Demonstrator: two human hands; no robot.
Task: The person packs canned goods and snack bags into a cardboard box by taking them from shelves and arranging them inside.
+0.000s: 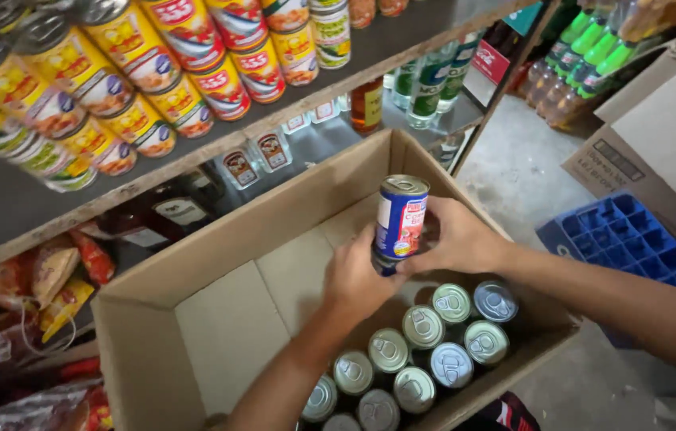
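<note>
A blue tin can (402, 215) with a silver pull-tab lid is held upright over an open cardboard box (218, 247). My left hand (356, 275) grips it from the left and below. My right hand (459, 238) clasps it from the right side. Beneath and in front of both hands, several more cans (426, 351) stand upright in the near right corner of the box, showing green, silver and blue lids. The far and left part of the box floor is bare cardboard.
Above the box, a wooden shelf (218, 144) carries stacked yellow and red cans (154, 72). Small jars and dark bottles stand on a lower shelf. Green-capped bottles (585, 56) stand at the upper right, with a blue plastic crate (633, 239) and another cardboard carton (657, 136) on the floor.
</note>
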